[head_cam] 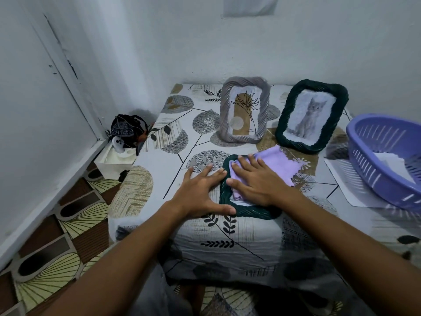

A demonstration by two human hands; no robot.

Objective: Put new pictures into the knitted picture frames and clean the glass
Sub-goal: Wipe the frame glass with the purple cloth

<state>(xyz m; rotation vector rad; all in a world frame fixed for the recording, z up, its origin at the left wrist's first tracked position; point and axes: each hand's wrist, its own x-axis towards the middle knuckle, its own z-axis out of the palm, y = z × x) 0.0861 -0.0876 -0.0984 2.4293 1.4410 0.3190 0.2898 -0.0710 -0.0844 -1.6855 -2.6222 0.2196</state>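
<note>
A dark green knitted frame lies flat on the table near its front edge. My right hand presses a lilac cloth flat onto its glass with straight fingers. My left hand lies spread on the table beside the frame's left edge, its thumb and fingertips touching the frame. At the back a grey knitted frame with a plant drawing stands upright. To its right a second dark green frame with a cat picture leans back. Most of the flat frame's glass is hidden by hand and cloth.
A lilac plastic basket with white paper inside sits at the right, on a white sheet. The table wears a leaf-patterned cloth. White walls close the back and left. A dark bag and white box sit on the floor at left.
</note>
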